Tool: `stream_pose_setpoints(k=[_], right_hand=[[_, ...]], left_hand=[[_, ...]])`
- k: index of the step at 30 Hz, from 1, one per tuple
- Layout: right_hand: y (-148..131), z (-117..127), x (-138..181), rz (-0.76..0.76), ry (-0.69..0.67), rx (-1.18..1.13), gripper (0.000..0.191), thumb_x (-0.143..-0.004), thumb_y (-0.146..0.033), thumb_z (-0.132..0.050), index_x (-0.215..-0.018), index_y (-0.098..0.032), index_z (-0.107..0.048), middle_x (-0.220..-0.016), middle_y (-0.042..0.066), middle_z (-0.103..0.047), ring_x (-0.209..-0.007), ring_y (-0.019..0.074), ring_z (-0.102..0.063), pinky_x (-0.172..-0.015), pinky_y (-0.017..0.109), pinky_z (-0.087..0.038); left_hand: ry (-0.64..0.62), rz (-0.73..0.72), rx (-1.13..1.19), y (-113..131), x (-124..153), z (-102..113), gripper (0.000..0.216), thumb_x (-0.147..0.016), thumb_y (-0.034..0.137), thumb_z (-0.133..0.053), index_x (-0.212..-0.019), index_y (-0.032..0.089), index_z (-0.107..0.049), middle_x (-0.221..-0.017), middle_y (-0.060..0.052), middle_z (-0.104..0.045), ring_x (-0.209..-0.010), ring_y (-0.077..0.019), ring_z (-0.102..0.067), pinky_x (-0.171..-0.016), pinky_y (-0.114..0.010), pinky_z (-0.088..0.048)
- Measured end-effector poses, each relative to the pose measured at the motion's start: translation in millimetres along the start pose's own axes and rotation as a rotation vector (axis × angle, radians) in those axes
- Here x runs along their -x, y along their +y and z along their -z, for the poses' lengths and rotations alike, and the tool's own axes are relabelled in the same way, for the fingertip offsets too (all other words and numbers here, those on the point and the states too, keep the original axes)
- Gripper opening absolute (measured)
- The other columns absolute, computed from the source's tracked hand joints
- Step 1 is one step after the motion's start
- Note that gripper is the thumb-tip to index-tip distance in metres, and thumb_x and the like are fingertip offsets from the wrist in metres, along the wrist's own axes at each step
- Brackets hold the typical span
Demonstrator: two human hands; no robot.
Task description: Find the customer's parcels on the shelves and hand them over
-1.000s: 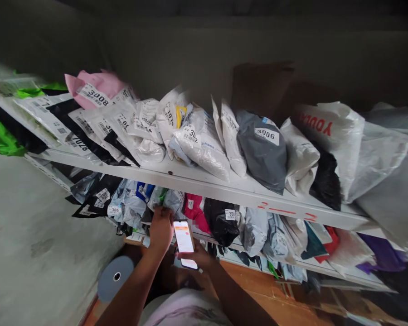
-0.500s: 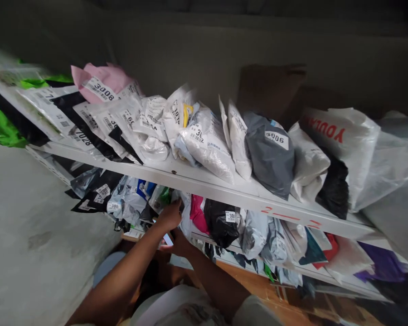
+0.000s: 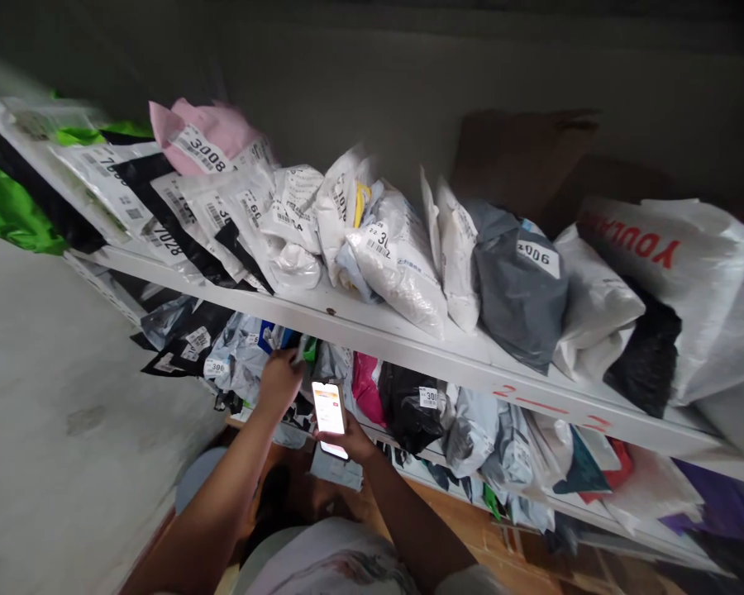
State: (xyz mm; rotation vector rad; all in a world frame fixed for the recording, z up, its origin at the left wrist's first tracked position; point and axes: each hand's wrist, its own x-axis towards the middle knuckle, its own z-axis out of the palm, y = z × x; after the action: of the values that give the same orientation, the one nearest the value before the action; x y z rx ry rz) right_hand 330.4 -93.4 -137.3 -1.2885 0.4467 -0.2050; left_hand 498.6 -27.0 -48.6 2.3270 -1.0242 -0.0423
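My right hand (image 3: 356,440) is wrapped round a smartphone (image 3: 328,405), whose lit screen faces up toward me. To its left, my left hand (image 3: 281,382) reaches in among the parcels on the lower shelf. Its fingers are closed on the edge of a greyish plastic parcel bag (image 3: 300,354), though the fingertips are partly hidden. A green bag (image 3: 311,349) shows just right of those fingers. Beyond the phone stand a light grey parcel (image 3: 336,364), a pink parcel (image 3: 367,388) and a black parcel (image 3: 409,405) with a number label.
An upper white shelf (image 3: 372,335) overhangs both hands and bears several labelled parcels, including a pink one (image 3: 202,136) and a dark grey one (image 3: 521,285). More bags line the lower shelf to the right. A grey wall (image 3: 68,397) rises at left.
My left hand has moved left and away from my right hand, onto another parcel. The phone, partly hidden before, is now raised with its screen in full view. The view has shifted slightly.
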Motion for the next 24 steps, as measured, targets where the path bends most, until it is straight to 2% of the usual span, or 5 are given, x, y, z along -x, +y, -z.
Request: stream_pose_setpoints(k=[9,15,18,21,24], right_hand=[[-12,4,16,0.032,-0.075,0.19,0.054,-0.052,-0.035,-0.084,-0.097,-0.021,-0.057,-0.076,0.0,-0.061,-0.071,0.0204,-0.06,-0.069,0.037,-0.051],[-2,4,15,0.029,-0.094,0.286,0.067,-0.059,-0.036,-0.076,-0.118,-0.019,-0.051,-0.081,0.001,-0.062,-0.071,0.0192,-0.061,-0.069,0.037,-0.051],[-5,2,16,0.049,-0.123,0.393,0.068,-0.061,-0.035,-0.074,-0.123,-0.019,-0.052,-0.088,0.004,-0.065,-0.075,0.0212,-0.063,-0.072,0.039,-0.053],[-16,-1,20,0.101,-0.146,0.558,0.072,-0.06,-0.03,-0.074,-0.128,-0.019,-0.052,-0.112,0.01,-0.064,-0.095,0.0262,-0.063,-0.087,0.044,-0.05],[-30,-8,20,0.14,-0.2,0.747,0.082,-0.056,-0.025,-0.076,-0.133,-0.019,-0.049,-0.123,0.013,-0.061,-0.108,0.0309,-0.058,-0.096,0.045,-0.045]], left_hand=[[-0.04,-0.212,0.057,16,48,-51,0.035,-0.089,0.02,-0.042,-0.119,0.015,-0.06,-0.135,-0.018,-0.053,-0.131,-0.0295,-0.044,-0.108,-0.053,-0.036],[-0.038,-0.076,0.013,-22,47,-33,0.035,-0.084,0.012,-0.043,-0.104,0.021,-0.07,-0.13,-0.015,-0.057,-0.136,-0.0411,-0.031,-0.107,-0.07,-0.02],[0.021,0.158,-0.019,-20,49,-20,0.034,-0.088,0.03,-0.047,-0.115,0.029,-0.067,-0.149,-0.012,-0.035,-0.139,-0.0496,-0.013,-0.101,-0.077,-0.018],[0.136,0.141,-0.089,-8,50,-10,0.033,-0.087,0.037,-0.05,-0.112,0.028,-0.069,-0.157,-0.01,-0.01,-0.139,-0.0505,-0.004,-0.104,-0.074,-0.014],[0.137,-0.03,-0.163,-2,45,-7,0.027,-0.084,0.026,-0.053,-0.102,0.024,-0.073,-0.145,-0.013,-0.035,-0.134,-0.0425,-0.025,-0.107,-0.066,-0.023]])
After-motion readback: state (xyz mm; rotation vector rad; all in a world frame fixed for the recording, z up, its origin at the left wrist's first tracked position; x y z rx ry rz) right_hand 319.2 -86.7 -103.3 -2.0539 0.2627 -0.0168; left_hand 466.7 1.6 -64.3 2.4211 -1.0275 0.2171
